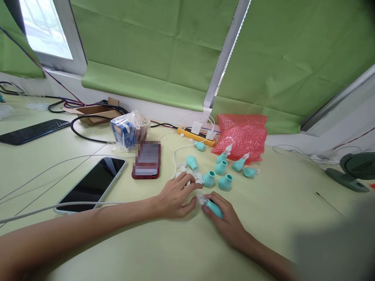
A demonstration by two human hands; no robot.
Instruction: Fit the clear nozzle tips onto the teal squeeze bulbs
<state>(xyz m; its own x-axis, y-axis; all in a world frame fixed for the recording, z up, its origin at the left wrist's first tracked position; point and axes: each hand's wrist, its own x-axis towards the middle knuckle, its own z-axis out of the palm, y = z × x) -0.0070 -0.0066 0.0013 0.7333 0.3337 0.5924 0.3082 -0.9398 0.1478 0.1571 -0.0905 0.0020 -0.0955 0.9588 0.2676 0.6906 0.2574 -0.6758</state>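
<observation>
My right hand point(227, 220) is closed around a teal nasal aspirator bulb point(215, 208), whose clear tip points left toward my other hand. Just left of that tip, my left hand point(177, 199) hovers or rests with fingers apart. Its fingertips are by a pile of small translucent white parts point(183, 170); nothing shows in its grasp. Behind the hands stand several open-necked teal bulbs point(225, 182) without tips. A loose bulb point(191, 162) lies farther left. Tipped aspirators point(240, 163) lie near the red bubble-wrap bag point(241, 136).
A yellow power strip point(196, 136) with white chargers lies at the back. Left of the pile are a red phone point(146, 160), a larger phone point(92, 185) and a plastic-wrapped bundle point(129, 128). White cables point(73, 158) cross the table. A dark green fan point(351, 171) stands right.
</observation>
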